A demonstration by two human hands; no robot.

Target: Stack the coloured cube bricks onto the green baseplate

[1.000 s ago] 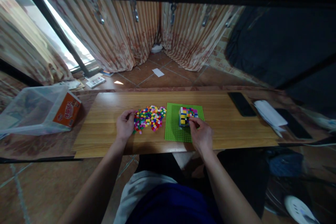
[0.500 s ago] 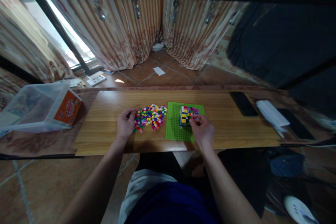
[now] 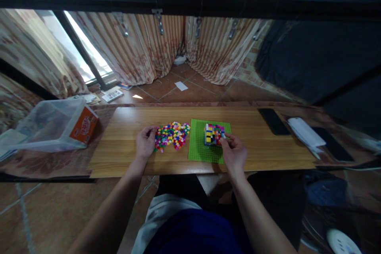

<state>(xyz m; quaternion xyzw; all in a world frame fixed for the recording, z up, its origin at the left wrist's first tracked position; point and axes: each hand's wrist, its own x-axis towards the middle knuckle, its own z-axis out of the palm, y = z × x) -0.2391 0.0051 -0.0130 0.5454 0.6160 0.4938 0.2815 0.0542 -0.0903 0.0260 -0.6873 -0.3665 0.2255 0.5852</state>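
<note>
A block of multicoloured toy bricks (image 3: pixel 212 133) stands on a green studded baseplate (image 3: pixel 196 152). My right hand (image 3: pixel 235 152) is at its right side, thumb and fingers pinched close to the top edge. Whether a small brick sits between those fingertips is hidden. To the left, a loose pile of tiny coloured bricks (image 3: pixel 172 135) is spread on the wooden board. My left hand (image 3: pixel 145 143) rests at the pile's left edge with its fingers curled together, and anything in them is too small to make out.
The wooden board (image 3: pixel 125 127) carries a black phone (image 3: pixel 274 121) on the right. Beyond it lie a white object (image 3: pixel 306 131) and another dark flat device (image 3: pixel 333 145). A clear plastic bin (image 3: pixel 56 123) with an orange label stands at the left. A dark bar (image 3: pixel 190 6) crosses above.
My right hand has drawn slightly right, uncovering more of the brick block's top. My left hand stays by the pile. The camera view has tilted upward a little.
</note>
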